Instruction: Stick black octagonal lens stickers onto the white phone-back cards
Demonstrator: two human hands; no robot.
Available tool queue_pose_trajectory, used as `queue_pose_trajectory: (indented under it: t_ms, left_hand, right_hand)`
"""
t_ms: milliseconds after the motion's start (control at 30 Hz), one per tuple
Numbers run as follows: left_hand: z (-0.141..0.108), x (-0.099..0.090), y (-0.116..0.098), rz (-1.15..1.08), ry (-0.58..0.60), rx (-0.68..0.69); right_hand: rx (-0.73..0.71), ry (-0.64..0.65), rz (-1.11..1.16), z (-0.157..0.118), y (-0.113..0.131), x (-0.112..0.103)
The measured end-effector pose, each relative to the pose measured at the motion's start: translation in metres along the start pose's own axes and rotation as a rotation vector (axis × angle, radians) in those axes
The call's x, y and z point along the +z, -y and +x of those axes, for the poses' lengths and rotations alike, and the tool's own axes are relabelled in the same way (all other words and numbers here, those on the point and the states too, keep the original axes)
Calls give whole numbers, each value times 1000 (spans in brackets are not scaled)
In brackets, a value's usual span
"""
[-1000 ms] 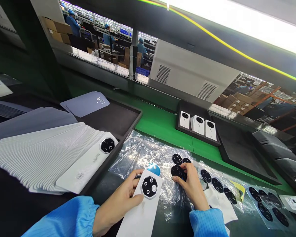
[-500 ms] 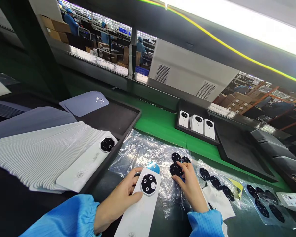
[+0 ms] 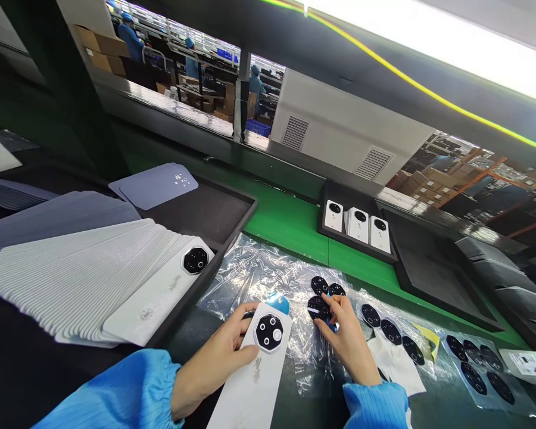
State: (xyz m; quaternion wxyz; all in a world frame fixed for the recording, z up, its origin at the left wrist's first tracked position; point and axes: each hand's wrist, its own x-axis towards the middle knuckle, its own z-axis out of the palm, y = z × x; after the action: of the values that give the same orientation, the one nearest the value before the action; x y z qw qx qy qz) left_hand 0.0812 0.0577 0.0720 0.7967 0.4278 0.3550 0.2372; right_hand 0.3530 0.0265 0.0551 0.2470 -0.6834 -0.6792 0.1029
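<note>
My left hand [image 3: 221,363] grips a white phone back cover [image 3: 259,381] by its upper left edge, thumb on its face. A black octagonal camera lens cover with several rings [image 3: 268,332] sits at the top of it. A round blue film tab [image 3: 277,302] shows just behind the top edge. My right hand [image 3: 342,333] pinches the edge of another black octagonal lens cover [image 3: 317,308] over clear plastic film [image 3: 268,268]. Two more black lens covers [image 3: 320,285] lie just beyond its fingertips.
Fanned white back covers [image 3: 80,274] fill a black tray on the left, beside grey-blue ones [image 3: 156,186]. A small tray of white covers [image 3: 358,225] stands at the back. Bagged black lens covers [image 3: 390,331] lie to the right. People in blue work beyond the bench.
The lens cover at my right fingertips has tilted slightly and now shows a bright reflection. My right hand has shifted very slightly; my left hand holds the back cover as before.
</note>
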Motion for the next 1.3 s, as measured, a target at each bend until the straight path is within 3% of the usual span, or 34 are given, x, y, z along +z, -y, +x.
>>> queue_pose_trajectory:
  t_ms: [333, 433, 533, 667, 867, 1000, 1300]
  left_hand:
    - [-1, 0, -1, 17, -8, -14]
    - [0, -1, 2, 38, -14, 5]
    - [2, -1, 7, 34, -11, 35]
    - [1, 0, 11, 21, 18, 52]
    - [1, 0, 15, 36, 78, 98]
    - [0, 0, 19, 68, 77, 108]
    - [-1, -1, 20, 77, 62, 116]
  right_hand:
    - [-6, -112, -20, -4, 9, 9]
    - [-30, -108, -22, -5, 14, 1]
    - [-66, -89, -23, -9, 30, -15]
    - [-124, -162, 23, -23, 65, -24]
    - [-200, -86, 108, -39, 101, -1]
    - [-186, -59, 102, -38, 105, 12]
    - [-212, -28, 87, -35, 108, 15]
